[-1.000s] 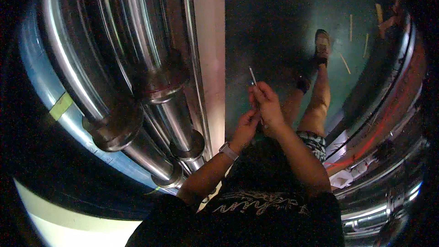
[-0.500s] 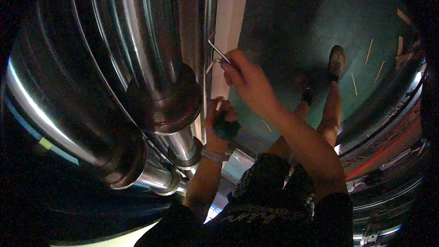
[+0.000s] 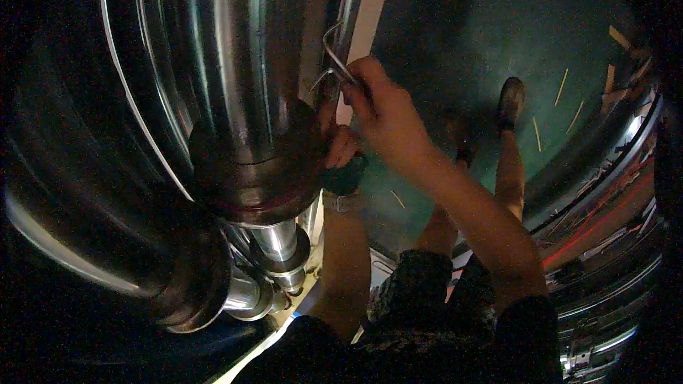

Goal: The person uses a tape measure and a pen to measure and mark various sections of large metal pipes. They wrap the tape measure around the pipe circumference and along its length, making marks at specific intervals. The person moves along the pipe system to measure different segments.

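Note:
My right hand is closed round bent metal hex keys. Two of their L-shaped ends stick out past the fingers toward the polished machine rollers. Just below, my left hand is raised close to the keys, its fingers bent and partly in shadow. A dark green thing sits in the left palm, just above the wristband; its kind is too dark to make out. Whether the left fingertips touch the keys, I cannot tell.
Large shiny metal rollers with dark collars fill the left side. A pale upright edge runs beside them. On the green floor lie several thin yellowish strips. Curved machinery borders the right.
My left hand has risen with the dark green thing toward the hex keys. The keys have turned slightly and moved up in my right hand. The view has shifted a little.

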`<control>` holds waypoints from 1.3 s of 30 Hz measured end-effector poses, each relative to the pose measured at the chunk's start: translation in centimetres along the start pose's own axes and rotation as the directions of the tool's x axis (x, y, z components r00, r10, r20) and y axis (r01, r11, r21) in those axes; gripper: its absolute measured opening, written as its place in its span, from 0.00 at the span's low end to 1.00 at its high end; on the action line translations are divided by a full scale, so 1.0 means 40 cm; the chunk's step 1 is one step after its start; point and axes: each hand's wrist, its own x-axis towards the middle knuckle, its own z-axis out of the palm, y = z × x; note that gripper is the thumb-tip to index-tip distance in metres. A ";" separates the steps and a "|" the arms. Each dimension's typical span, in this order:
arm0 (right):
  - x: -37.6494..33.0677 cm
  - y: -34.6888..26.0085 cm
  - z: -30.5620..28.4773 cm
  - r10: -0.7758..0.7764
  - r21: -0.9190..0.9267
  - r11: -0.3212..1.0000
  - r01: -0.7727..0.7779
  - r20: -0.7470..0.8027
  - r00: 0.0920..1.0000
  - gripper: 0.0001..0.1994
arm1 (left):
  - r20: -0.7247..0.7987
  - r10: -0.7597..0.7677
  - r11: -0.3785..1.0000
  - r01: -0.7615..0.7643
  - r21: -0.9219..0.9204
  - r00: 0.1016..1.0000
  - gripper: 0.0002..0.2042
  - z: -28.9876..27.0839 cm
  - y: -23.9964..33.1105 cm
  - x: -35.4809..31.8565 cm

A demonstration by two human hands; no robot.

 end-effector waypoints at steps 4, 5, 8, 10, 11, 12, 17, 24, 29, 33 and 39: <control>0.031 -0.028 -0.004 0.012 -0.103 0.995 -0.002 0.102 0.995 0.07 | 0.012 0.003 1.000 -0.002 -0.020 1.000 0.10 -0.013 -0.022 0.022; 0.044 -0.025 -0.007 0.002 -0.174 0.985 0.017 0.109 0.994 0.07 | 0.023 -0.005 0.999 0.006 -0.036 1.000 0.10 -0.022 -0.033 0.037; 0.071 -0.040 0.011 -0.110 -0.419 0.894 0.160 0.141 0.984 0.08 | 0.018 0.005 0.999 -0.005 -0.040 1.000 0.10 -0.017 -0.046 0.024; 0.073 -0.043 0.016 -0.115 -0.479 0.856 0.192 0.185 0.976 0.10 | 0.008 0.004 0.999 -0.004 -0.039 1.000 0.10 -0.018 -0.051 0.019; 0.071 -0.044 0.018 -0.113 -0.506 0.838 0.205 0.207 0.972 0.10 | 0.000 0.004 0.999 -0.004 -0.035 1.000 0.10 -0.020 -0.053 0.016; 0.066 -0.040 0.021 -0.105 -0.461 0.867 0.191 0.207 0.973 0.10 | -0.004 0.006 1.000 -0.006 -0.029 1.000 0.10 -0.021 -0.056 0.014; 0.035 -0.013 0.010 -0.025 -0.277 0.958 0.069 0.160 0.987 0.11 | -0.042 -0.001 1.000 0.002 0.017 0.999 0.10 -0.030 -0.060 0.002; 0.000 -0.025 -0.033 0.105 -0.327 0.945 -0.032 0.209 0.972 0.06 | -0.159 0.054 0.996 -0.042 0.078 0.986 0.10 -0.040 -0.057 -0.101; -0.007 -0.031 -0.046 0.041 -0.148 0.989 -0.030 0.068 0.997 0.05 | -0.218 0.052 0.989 -0.020 0.147 0.975 0.10 -0.030 -0.064 -0.089; -0.024 -0.102 -0.059 0.116 0.279 0.952 -0.123 0.041 0.992 0.07 | -0.261 0.059 0.982 -0.009 0.190 0.964 0.11 -0.012 -0.087 -0.090; -0.106 -0.190 -0.028 0.042 0.267 0.962 -0.052 0.041 0.998 0.08 | -0.271 0.054 0.979 0.002 0.203 0.961 0.11 0.012 -0.103 -0.115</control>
